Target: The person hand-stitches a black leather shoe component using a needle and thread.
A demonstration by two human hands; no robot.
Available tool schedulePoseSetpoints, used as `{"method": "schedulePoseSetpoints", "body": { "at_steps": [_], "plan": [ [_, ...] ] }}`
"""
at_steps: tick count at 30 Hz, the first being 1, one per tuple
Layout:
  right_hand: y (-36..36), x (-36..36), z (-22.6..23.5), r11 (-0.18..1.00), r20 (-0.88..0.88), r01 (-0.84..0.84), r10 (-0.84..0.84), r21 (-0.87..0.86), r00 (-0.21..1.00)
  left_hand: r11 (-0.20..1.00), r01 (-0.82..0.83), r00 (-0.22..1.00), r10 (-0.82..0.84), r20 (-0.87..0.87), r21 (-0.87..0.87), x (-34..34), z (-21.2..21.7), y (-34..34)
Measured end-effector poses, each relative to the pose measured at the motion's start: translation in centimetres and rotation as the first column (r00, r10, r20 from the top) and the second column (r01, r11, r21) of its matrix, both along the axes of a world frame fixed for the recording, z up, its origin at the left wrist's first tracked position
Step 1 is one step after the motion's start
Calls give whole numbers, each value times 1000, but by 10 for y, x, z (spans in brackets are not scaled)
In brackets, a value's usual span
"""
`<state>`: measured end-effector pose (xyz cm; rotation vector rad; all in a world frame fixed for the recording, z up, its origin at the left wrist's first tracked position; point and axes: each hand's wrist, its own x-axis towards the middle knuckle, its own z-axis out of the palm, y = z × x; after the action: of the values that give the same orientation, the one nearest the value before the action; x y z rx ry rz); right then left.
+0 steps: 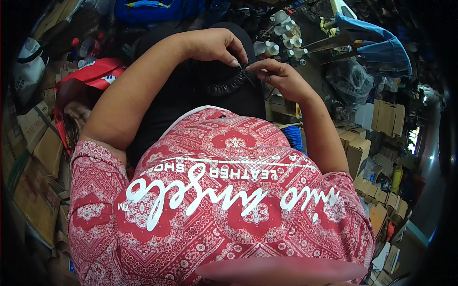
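A black piece (224, 88), which looks like a shoe upper, lies over my dark-clad lap and has a curved row of ridged stitches or pleats along its near edge. My left hand (217, 46) reaches over it, thumb and forefinger pinched on a thin dark thread (243, 71) at the row's right end. From the right, my right hand (281, 78) meets it there, fingertips closed on the same thread. Both sets of fingertips nearly touch. A loose strand hangs near the right fingers. Dark on dark hides the piece's outline and any needle.
White-capped bottles (281, 43) cluster beyond my right hand, near a blue-edged object (386, 47) and a clear plastic bag (350, 78). A red bag (90, 78) and cardboard boxes (40, 119) crowd the left. More boxes (355, 148) stand at right; a blue bag (157, 10) lies ahead.
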<state>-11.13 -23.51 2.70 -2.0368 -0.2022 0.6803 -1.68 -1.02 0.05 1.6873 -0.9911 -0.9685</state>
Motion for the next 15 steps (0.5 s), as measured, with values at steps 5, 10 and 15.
{"method": "schedulePoseSetpoints", "body": {
  "at_steps": [5, 10, 15],
  "plan": [
    [-9, 6, -8, 995, -112, -19, 30, 101, 993, 1000, -2, 999, 1, 44, 16, -1, 2, -3],
    [-15, 10, -17, 985, -202, 12, 23, 171, 979, 999, -12, 996, 10, 83, 29, -1, 2, -5],
    [-22, 16, -26, 982, -167, -45, 76, 185, 983, 998, -10, 996, 5, 85, 55, 0, 3, -7]
  ]
}}
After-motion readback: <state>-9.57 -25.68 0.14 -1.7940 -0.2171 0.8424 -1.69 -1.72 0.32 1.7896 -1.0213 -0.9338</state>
